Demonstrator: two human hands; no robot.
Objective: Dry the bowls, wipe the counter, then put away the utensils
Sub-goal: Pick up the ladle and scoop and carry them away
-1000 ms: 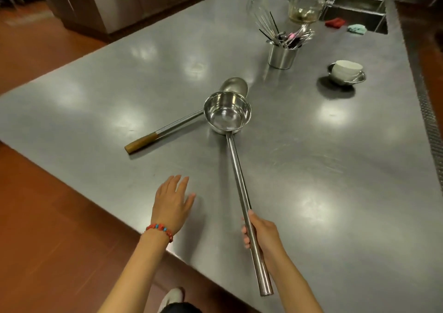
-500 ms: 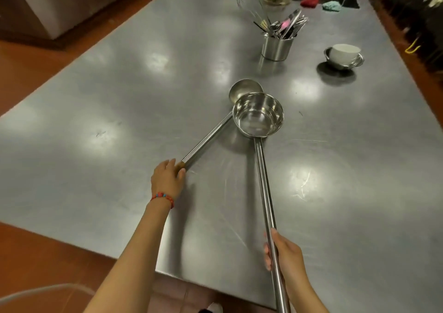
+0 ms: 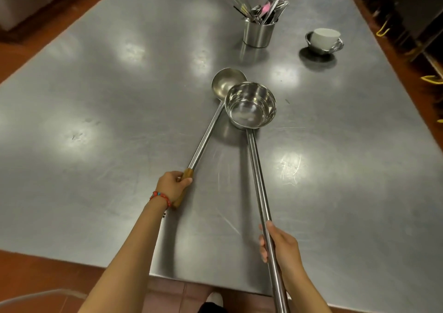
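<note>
left hand (image 3: 173, 186) is gripping the wooden handle end of the ladle (image 3: 228, 83), its bowl lying mid-counter. right hand (image 3: 281, 245) is clasping the long steel handle of the dipper pan (image 3: 250, 105), pan just near-right of the ladle bowl, overlapping it. utensil cup (image 3: 258, 33) is standing far on the steel counter (image 3: 96, 121), stacked bowls (image 3: 324, 40) sitting to its right.
</note>
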